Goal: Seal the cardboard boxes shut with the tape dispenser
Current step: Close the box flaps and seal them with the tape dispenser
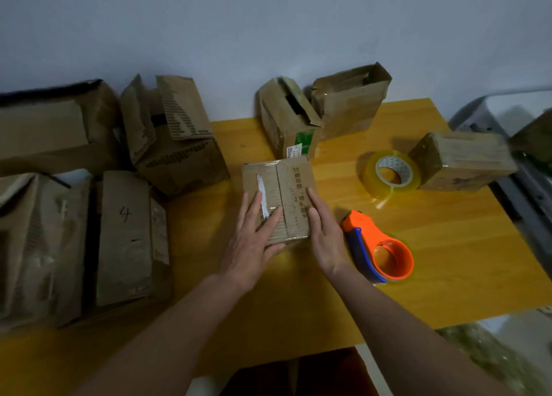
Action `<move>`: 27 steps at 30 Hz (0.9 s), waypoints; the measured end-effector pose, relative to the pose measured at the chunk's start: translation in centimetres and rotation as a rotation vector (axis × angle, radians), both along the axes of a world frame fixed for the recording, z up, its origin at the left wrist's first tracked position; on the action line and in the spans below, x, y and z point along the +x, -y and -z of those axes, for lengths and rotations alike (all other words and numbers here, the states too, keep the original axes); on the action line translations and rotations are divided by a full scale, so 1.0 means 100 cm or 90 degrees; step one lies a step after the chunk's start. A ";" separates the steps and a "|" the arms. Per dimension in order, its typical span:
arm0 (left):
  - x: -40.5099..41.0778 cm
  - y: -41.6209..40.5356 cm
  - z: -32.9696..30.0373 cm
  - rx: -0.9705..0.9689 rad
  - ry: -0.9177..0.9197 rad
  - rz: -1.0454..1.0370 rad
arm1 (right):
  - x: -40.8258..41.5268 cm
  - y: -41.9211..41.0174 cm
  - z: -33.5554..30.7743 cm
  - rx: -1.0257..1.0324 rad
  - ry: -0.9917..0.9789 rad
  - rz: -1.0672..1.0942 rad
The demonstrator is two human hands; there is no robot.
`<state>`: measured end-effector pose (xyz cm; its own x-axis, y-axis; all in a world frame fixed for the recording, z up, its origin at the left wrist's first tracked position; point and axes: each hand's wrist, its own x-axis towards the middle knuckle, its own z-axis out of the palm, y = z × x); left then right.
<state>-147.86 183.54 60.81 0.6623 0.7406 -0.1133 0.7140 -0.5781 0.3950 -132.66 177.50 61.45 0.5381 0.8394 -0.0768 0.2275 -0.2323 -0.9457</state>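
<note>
Left hand and right hand flat on small box, gripping nothing — tape dispenser beside.

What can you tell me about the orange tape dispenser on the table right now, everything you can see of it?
The tape dispenser is bright orange plastic with a blue part along its left side. It lies on the yellow wooden table, its round hoop end toward the person and its narrow end pointing away. No roll shows clearly in the hoop. It sits just right of the right hand; whether they touch is unclear. Neither hand grips it.
</note>
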 end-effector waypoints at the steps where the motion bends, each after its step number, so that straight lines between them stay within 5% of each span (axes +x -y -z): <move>1: 0.001 0.001 0.002 0.002 0.017 -0.013 | 0.002 0.002 0.007 0.004 0.015 -0.018; 5: 0.005 0.000 0.008 0.007 0.068 -0.065 | 0.010 -0.001 0.028 0.042 0.093 -0.026; 13: 0.009 0.015 0.009 0.008 0.095 -0.107 | -0.009 -0.022 0.039 0.083 0.007 0.265; 18: -0.010 0.033 0.001 0.082 0.089 -0.057 | 0.007 -0.026 0.033 0.007 -0.033 0.151; 22: -0.013 -0.016 -0.014 0.172 0.168 -0.157 | 0.016 -0.025 0.034 -0.049 -0.083 0.107; 27: 0.012 -0.065 -0.026 0.007 -0.175 -0.157 | 0.034 -0.041 0.015 -0.115 -0.294 0.017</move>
